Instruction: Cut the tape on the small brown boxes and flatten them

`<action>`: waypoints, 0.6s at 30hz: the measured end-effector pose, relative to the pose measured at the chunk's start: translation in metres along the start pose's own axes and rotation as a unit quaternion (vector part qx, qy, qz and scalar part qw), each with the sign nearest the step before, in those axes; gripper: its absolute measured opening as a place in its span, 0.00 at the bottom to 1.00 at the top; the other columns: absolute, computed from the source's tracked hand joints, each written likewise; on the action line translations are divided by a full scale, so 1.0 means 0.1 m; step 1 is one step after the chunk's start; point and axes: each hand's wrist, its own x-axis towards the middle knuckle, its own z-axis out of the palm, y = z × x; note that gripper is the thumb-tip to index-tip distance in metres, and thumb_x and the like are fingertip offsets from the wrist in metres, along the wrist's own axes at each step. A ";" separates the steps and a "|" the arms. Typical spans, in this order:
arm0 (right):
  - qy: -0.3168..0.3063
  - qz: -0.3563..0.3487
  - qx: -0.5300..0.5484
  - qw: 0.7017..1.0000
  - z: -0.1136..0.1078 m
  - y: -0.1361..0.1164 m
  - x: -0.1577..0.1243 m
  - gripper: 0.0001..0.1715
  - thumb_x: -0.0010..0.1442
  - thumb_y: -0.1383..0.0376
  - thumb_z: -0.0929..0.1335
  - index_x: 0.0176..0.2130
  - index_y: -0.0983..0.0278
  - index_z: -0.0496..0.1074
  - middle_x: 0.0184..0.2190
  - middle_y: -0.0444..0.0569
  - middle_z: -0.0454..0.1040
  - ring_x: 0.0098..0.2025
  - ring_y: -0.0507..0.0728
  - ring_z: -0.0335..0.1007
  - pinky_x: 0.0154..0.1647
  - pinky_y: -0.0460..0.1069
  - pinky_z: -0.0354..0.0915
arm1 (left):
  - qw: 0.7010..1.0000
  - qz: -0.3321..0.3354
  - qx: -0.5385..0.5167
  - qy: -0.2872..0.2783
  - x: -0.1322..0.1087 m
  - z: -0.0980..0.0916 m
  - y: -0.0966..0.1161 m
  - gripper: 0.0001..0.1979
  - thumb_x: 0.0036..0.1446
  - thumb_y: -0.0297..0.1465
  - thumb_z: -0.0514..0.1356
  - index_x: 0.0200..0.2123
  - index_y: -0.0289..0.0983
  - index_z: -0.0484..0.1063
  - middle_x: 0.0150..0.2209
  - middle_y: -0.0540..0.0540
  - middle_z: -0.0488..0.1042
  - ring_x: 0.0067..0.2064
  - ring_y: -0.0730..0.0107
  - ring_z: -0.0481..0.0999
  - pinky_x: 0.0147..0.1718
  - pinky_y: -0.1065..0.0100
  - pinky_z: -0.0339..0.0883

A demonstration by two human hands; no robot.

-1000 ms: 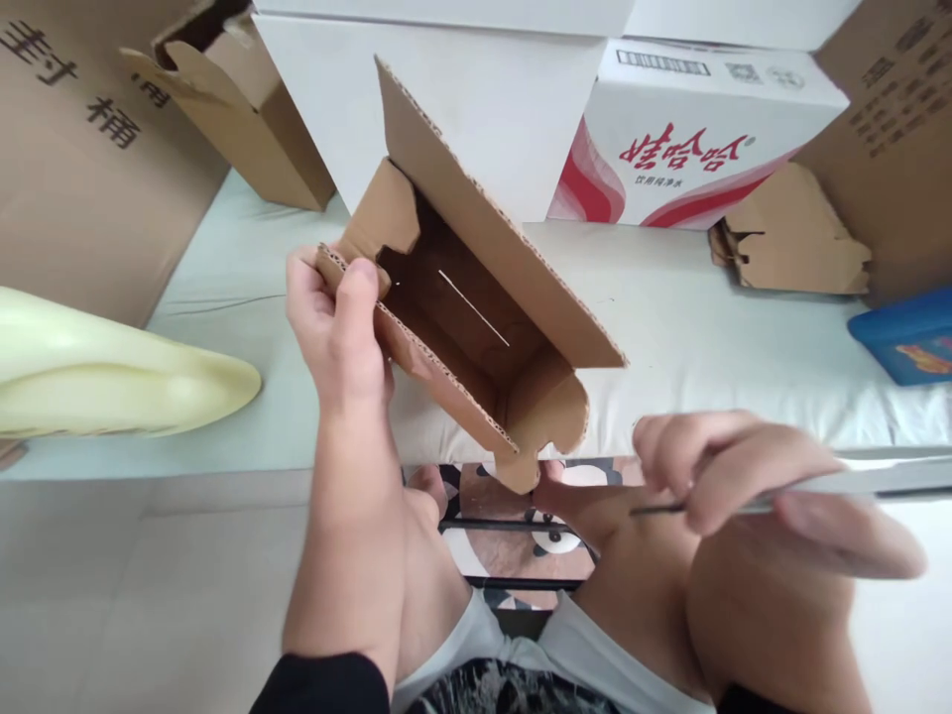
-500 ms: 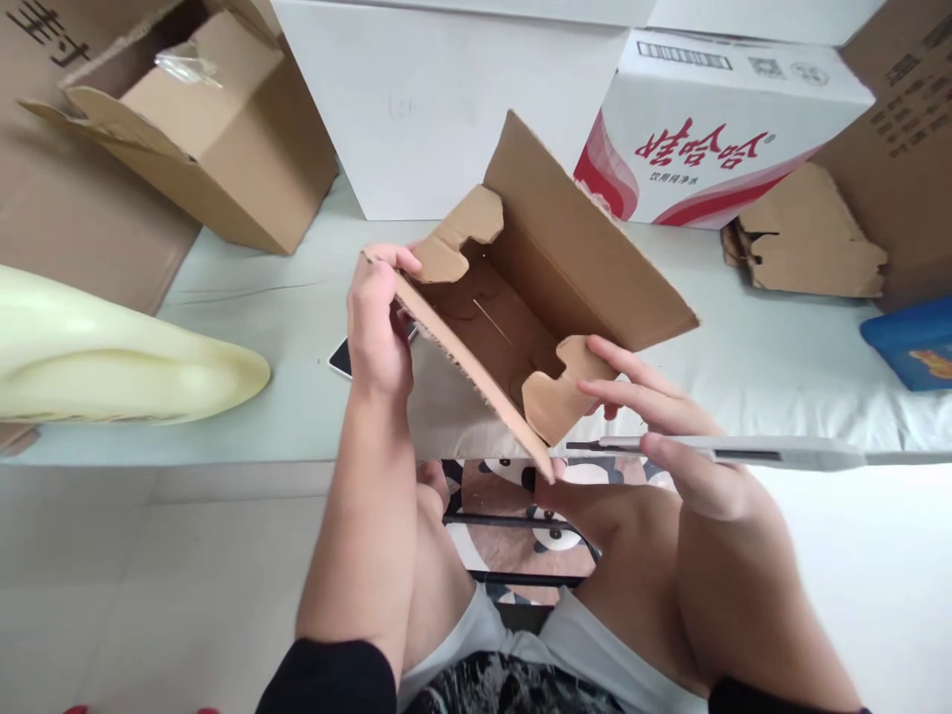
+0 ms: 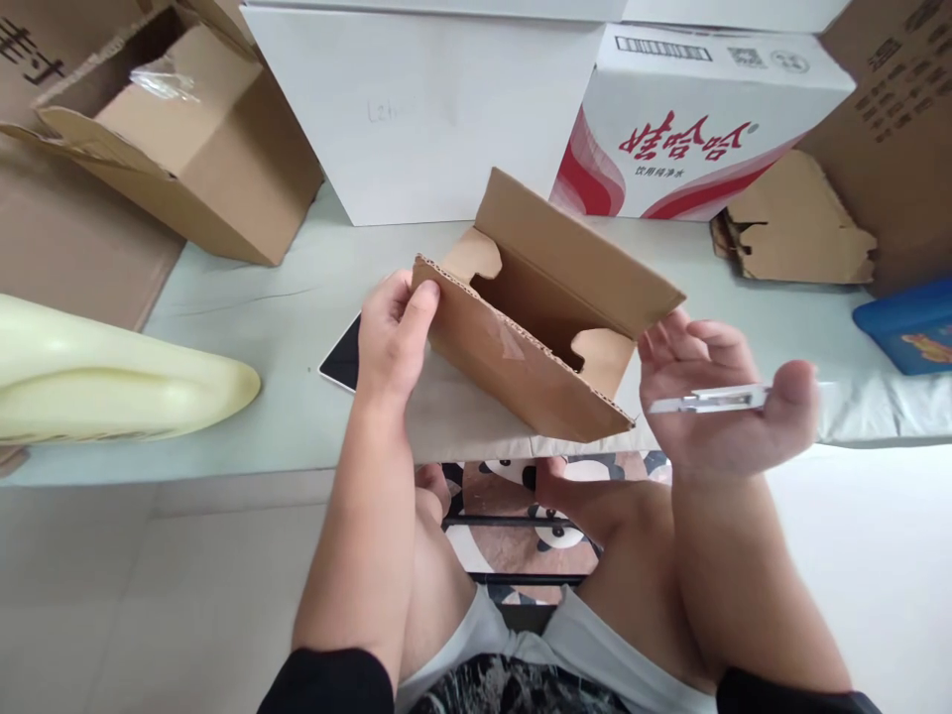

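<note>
A small brown cardboard box stands tilted over the front of the bench with its flaps up. My left hand is closed on its left corner, thumb over the near flap and fingers behind. The two notched side flaps point inward, and the box's inside is in shadow. At the right end, my right hand is palm up, with its fingertips by the corner of the far flap. A slim white utility knife lies across that palm under the thumb. Whether its blade is out cannot be made out.
A phone lies beside my left wrist. Behind are a white carton, a red-and-white water carton and an open brown box. A pale yellow object is at left, folded cardboard and a blue item at right.
The box has tipped so its near outer side shows, and it sits lower. My left thumb now lies over the near flap. My right hand has turned palm up, away from the side flap, keeping the knife.
</note>
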 end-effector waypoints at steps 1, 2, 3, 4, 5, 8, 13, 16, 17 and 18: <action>-0.022 -0.001 0.010 1.000 0.00 0.01 -0.01 0.31 0.64 0.39 0.58 0.46 0.46 0.83 0.56 0.43 0.81 0.66 0.67 0.71 0.77 0.68 0.53 | 1.000 0.007 0.008 0.001 0.00 0.01 0.00 0.26 0.58 0.58 0.65 0.30 0.41 0.68 0.30 0.50 0.68 0.34 0.67 0.71 0.36 0.66 0.68; -0.042 -0.002 0.011 0.999 0.00 0.02 -0.02 0.33 0.65 0.38 0.57 0.49 0.46 0.82 0.54 0.43 0.82 0.66 0.67 0.72 0.77 0.69 0.53 | 1.000 0.016 0.019 0.001 0.00 0.02 -0.01 0.25 0.58 0.58 0.65 0.34 0.42 0.69 0.32 0.49 0.69 0.35 0.67 0.71 0.36 0.65 0.69; -0.060 -0.005 0.003 0.998 0.00 0.02 -0.04 0.34 0.66 0.38 0.56 0.51 0.46 0.81 0.53 0.44 0.83 0.67 0.66 0.72 0.77 0.69 0.52 | 0.999 0.025 0.034 -0.001 -0.01 0.02 -0.03 0.25 0.58 0.59 0.64 0.40 0.43 0.70 0.36 0.48 0.71 0.37 0.67 0.73 0.38 0.65 0.70; -0.075 -0.011 -0.015 0.997 -0.01 0.03 -0.05 0.35 0.67 0.37 0.55 0.52 0.46 0.80 0.52 0.44 0.84 0.68 0.66 0.70 0.78 0.70 0.51 | 0.998 0.036 0.051 -0.002 -0.01 0.02 -0.04 0.26 0.59 0.59 0.64 0.47 0.45 0.70 0.41 0.47 0.73 0.40 0.65 0.75 0.40 0.64 0.72; -0.086 -0.019 -0.041 0.995 -0.01 0.04 -0.06 0.36 0.68 0.37 0.54 0.53 0.48 0.80 0.51 0.45 0.84 0.71 0.66 0.67 0.79 0.70 0.48 | 0.996 0.046 0.070 -0.006 -0.02 0.02 -0.05 0.28 0.60 0.59 0.63 0.53 0.47 0.69 0.47 0.45 0.74 0.43 0.63 0.77 0.42 0.62 0.73; -0.119 -0.029 -0.122 0.985 -0.04 0.06 -0.07 0.39 0.70 0.37 0.54 0.51 0.53 0.81 0.47 0.48 0.85 0.74 0.67 0.61 0.81 0.70 0.42 | 0.989 0.078 0.128 -0.019 -0.03 0.01 -0.07 0.28 0.64 0.56 0.61 0.61 0.51 0.66 0.59 0.41 0.72 0.52 0.58 0.78 0.48 0.59 0.76; -0.138 0.019 -0.094 0.986 -0.05 0.04 -0.09 0.37 0.70 0.39 0.55 0.50 0.54 0.81 0.47 0.50 0.85 0.73 0.68 0.62 0.79 0.71 0.44 | 0.964 0.128 0.231 -0.044 -0.04 0.06 0.02 0.14 0.70 0.37 0.56 0.53 0.45 0.79 0.61 0.42 0.71 0.63 0.55 0.73 0.61 0.56 0.73; -0.086 0.025 -0.054 0.995 0.00 0.05 -0.09 0.32 0.67 0.40 0.57 0.47 0.53 0.81 0.44 0.49 0.85 0.67 0.68 0.70 0.77 0.70 0.50 | 0.956 0.127 0.261 -0.040 -0.05 0.12 0.04 0.18 0.67 0.27 0.54 0.50 0.43 0.82 0.60 0.43 0.72 0.64 0.56 0.73 0.63 0.56 0.71; -0.058 0.021 -0.046 0.997 0.01 0.06 -0.08 0.31 0.66 0.41 0.59 0.46 0.53 0.81 0.44 0.49 0.85 0.64 0.68 0.72 0.75 0.69 0.53 | 0.957 0.122 0.262 -0.036 -0.05 0.13 0.04 0.19 0.66 0.26 0.53 0.50 0.43 0.82 0.60 0.44 0.72 0.63 0.57 0.74 0.63 0.56 0.72; -0.028 0.022 -0.043 0.998 0.01 0.08 -0.06 0.30 0.65 0.41 0.60 0.44 0.54 0.82 0.45 0.49 0.84 0.62 0.68 0.74 0.73 0.67 0.57 | 0.958 0.114 0.260 -0.031 -0.04 0.13 0.04 0.19 0.65 0.25 0.53 0.50 0.43 0.82 0.60 0.44 0.73 0.63 0.57 0.74 0.63 0.56 0.72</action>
